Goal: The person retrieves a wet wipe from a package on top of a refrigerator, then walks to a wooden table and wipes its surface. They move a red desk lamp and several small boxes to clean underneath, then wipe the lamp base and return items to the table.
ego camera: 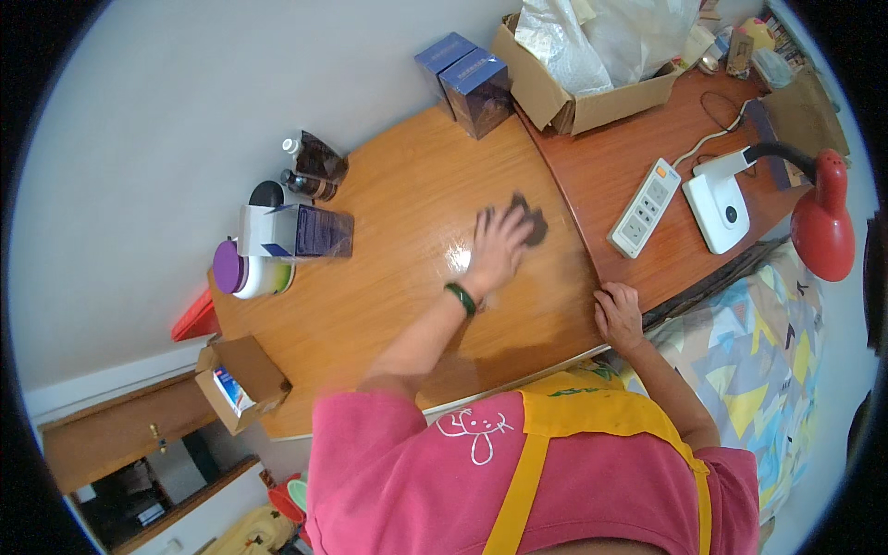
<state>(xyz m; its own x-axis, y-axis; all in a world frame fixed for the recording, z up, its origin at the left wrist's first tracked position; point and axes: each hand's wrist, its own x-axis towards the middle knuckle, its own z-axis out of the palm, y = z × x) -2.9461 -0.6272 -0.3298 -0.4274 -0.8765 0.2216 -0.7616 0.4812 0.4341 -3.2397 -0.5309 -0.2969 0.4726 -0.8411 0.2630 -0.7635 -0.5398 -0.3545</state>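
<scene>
My left hand (497,251), with a dark green band (460,299) at the wrist, presses a dark cloth (533,220) onto the light-brown wooden tabletop (409,180). The fingers are spread and a little blurred; part of the cloth shows beyond them. My right hand (619,318) rests where the front corner of the red-brown desktop (617,277) meets the lighter top. Its fingers bend at the edge, and how firmly they grip is hidden.
A white power strip (645,208) and a red-shaded lamp (823,229) stand right. An open carton (610,111) holds plastic wrap. Blue boxes (479,90), dark bottles (312,186), a purple-lidded tub (267,276) and a small carton (246,381) line the far and left sides.
</scene>
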